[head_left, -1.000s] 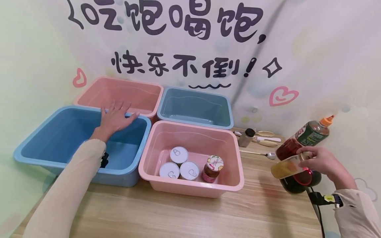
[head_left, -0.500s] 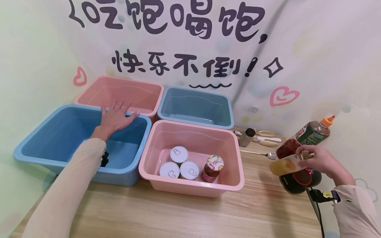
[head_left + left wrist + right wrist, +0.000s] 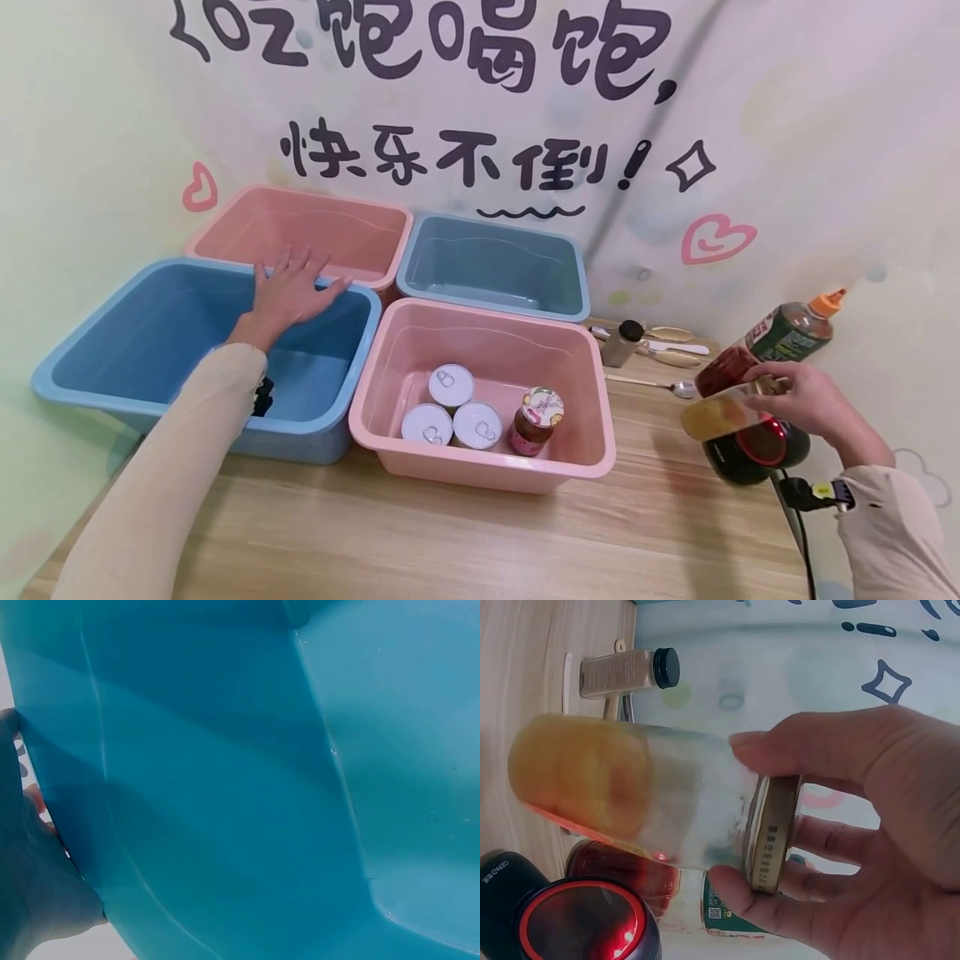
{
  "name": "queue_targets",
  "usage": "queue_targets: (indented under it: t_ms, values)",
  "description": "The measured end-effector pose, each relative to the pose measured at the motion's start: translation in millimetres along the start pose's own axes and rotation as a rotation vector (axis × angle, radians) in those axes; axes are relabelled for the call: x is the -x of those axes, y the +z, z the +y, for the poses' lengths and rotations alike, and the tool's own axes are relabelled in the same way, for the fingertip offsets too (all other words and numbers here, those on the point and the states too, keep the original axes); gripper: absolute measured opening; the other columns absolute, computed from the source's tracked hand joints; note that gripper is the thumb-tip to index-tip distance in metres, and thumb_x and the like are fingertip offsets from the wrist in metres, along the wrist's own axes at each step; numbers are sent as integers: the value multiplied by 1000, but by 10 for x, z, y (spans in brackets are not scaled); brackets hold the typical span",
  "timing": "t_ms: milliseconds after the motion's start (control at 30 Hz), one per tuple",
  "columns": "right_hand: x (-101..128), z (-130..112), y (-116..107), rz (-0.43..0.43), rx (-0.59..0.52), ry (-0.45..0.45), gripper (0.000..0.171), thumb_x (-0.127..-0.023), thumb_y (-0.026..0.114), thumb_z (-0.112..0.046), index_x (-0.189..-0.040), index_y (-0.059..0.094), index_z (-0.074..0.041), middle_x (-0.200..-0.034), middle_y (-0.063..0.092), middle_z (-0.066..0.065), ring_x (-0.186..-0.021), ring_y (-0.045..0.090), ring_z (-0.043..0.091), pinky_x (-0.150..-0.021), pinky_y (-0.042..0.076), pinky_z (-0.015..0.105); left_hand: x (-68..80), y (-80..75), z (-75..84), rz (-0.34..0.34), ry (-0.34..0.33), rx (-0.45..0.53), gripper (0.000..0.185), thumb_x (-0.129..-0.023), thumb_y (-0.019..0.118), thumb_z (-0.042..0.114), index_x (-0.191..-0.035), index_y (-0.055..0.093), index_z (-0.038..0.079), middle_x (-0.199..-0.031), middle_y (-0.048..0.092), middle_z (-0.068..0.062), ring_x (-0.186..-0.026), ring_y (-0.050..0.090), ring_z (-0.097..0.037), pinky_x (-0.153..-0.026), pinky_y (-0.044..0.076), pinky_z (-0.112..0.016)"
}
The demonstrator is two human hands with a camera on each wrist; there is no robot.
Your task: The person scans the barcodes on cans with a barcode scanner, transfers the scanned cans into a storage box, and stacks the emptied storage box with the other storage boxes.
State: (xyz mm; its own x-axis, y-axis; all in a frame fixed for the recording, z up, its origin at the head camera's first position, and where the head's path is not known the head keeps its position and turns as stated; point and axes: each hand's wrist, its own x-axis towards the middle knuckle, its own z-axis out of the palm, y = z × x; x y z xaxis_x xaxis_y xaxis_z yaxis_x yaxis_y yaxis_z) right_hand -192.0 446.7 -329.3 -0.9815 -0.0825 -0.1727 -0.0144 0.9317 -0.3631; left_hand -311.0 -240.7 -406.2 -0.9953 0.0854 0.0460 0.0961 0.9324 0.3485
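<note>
My right hand [image 3: 798,404] holds a glass jar [image 3: 712,418] with yellowish contents. In the right wrist view, thumb and fingers pinch the jar [image 3: 630,787] around its gold lid [image 3: 775,832], and it lies nearly sideways across that picture. Just behind it stands a squeeze bottle [image 3: 787,337] of red sauce with an orange tip, and a black round device [image 3: 738,458] with a red ring sits below. My left hand [image 3: 288,292] rests with spread, straight fingers on the far rim of the large blue bin [image 3: 315,429]. Its fingers reach over the edge of the pink bin behind.
The front pink bin [image 3: 480,479] contains several items: white-topped cans [image 3: 452,385] and a jar with a patterned lid [image 3: 542,408]. A smaller blue bin [image 3: 491,312] and another pink bin [image 3: 322,212] stand behind. A shaker [image 3: 621,346], tongs [image 3: 671,358] and a spoon [image 3: 682,389] lie right.
The head view has tilted slightly, so the bins appear a little higher. My right hand and the jar have shifted only marginally; the left hand stays on the rim.
</note>
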Motion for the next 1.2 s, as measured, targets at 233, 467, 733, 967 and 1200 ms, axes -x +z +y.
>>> queue_targets:
  t_ms: [233, 467, 733, 967, 1200]
  values:
    - [7, -27, -11, 10, 35, -16, 40, -88, 74, -18, -117, 63, 7, -104, 63, 34, -81, 61, 30, -57, 52, 31, -7, -9, -14, -4, 2, 2, 88, -96, 35, 68, -159, 22, 8, -164, 14, -27, -153, -3, -49, -114, -11, -75]
    - [-50, -135, -59, 71, 83, -91, 41, -86, 77, -16, -118, 65, 6, -97, 65, 27, -77, 55, 26, -55, 46, 30, 4, -26, 19, -9, 1, -3, 86, -96, 38, 65, -159, 22, 8, -164, 14, -27, -153, -2, -49, -114, -9, -75]
    - [-241, -459, -227, 105, 176, -165, 41, -84, 79, -19, -118, 68, 1, -80, 58, 8, -69, 46, 19, -54, 36, 29, 29, -42, 27, -6, -4, 0, 84, -97, 39, 63, -159, 22, 8, -164, 14, -27, -153, -1, -49, -114, -9, -75]
    - [-539, -879, -414, 44, 159, -209, 42, -86, 77, -17, -122, 66, 1, -96, 67, 18, -80, 54, 26, -59, 46, 30, 53, -38, 14, -1, -12, -3, 85, -97, 38, 64, -159, 22, 8, -164, 14, -27, -152, 2, -50, -114, -8, -75]
    - [-864, -1226, -487, 46, 161, -305, 40, -83, 78, -11, -119, 67, 2, -90, 65, 14, -80, 54, 25, -64, 45, 31, 43, -28, 29, -2, -15, 2, 84, -97, 40, 62, -158, 23, 7, -164, 15, -28, -152, 1, -50, -115, -8, -75]
